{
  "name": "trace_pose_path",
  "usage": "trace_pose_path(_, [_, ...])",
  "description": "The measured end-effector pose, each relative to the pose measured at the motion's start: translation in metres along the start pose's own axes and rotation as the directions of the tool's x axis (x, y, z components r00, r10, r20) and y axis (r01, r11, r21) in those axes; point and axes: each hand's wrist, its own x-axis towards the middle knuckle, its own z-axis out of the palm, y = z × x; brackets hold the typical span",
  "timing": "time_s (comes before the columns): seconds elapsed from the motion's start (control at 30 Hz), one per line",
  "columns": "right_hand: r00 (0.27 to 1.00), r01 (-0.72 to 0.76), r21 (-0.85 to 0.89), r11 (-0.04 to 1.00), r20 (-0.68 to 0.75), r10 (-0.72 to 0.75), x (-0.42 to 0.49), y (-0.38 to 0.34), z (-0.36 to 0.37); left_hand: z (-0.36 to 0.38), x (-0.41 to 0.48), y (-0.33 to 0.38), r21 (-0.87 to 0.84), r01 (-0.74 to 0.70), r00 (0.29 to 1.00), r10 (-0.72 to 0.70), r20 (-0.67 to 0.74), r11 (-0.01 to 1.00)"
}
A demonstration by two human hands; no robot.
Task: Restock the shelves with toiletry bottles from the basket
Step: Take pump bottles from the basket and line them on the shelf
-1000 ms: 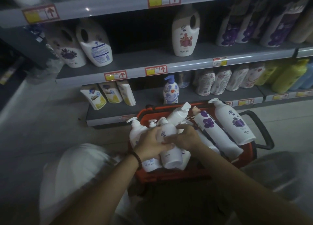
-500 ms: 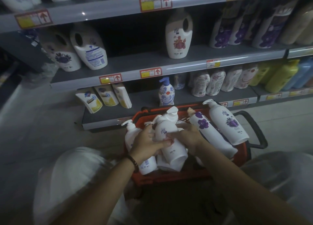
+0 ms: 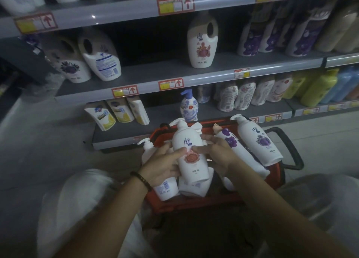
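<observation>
Yellow-and-white price tags (image 3: 175, 4) with red arrows, pale floor (image 3: 38, 141), crumpled clear plastic (image 3: 46, 83) at far left

Two hands, your left hand (image 3: 165, 164) and right hand (image 3: 215, 151), both holding one pump bottle (image 3: 190, 156). One red basket (image 3: 194, 201) under them, at least four more bottles (image 3: 258, 141) in it. Above your hands: three handled jugs (image 3: 202, 42), three pouches (image 3: 120, 112) up-left, one blue bottle (image 3: 189, 106) straight ahead.

Bare forearms run back from the grip, uncovered as far as I can see. A thin dark beaded bracelet (image 3: 141, 180) circles the wrist just behind the gripping left hand (image 3: 165, 166). Nearer the body, loose white fabric clothing (image 3: 77, 209) covers both legs.
</observation>
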Motion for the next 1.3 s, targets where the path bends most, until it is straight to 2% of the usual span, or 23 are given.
trace_pose_path(0.47, [0.956,0.292,0.015,0.956,-0.03,-0.291,-0.009,-0.02,0.005,0.016,0.007,0.023,-0.097,-0.181,0.983,0.176,-0.055,0.979])
trace_pose_path(0.73, [0.915,0.402,-0.164,0.901,0.054,-0.399,-0.035,-0.065,0.007,0.021,0.002,0.054,-0.132,-0.265,0.964,0.257,-0.073,0.955])
trace_pose_path(0.93, [0.878,0.474,-0.21,0.855,0.037,-0.477,-0.039,-0.09,0.007,0.034,-0.006,0.079,-0.148,-0.348,0.937,0.343,-0.059,0.926])
trace_pose_path(1.03, [0.853,0.515,-0.268,0.814,0.072,-0.516,-0.036,-0.109,0.007,0.036,-0.007,0.099,-0.146,-0.392,0.92,0.387,-0.059,0.908])
trace_pose_path(1.3, [0.807,0.584,-0.383,0.716,0.179,-0.563,-0.02,-0.172,0.005,0.046,0.007,0.163,-0.043,-0.524,0.851,0.521,-0.062,0.851])
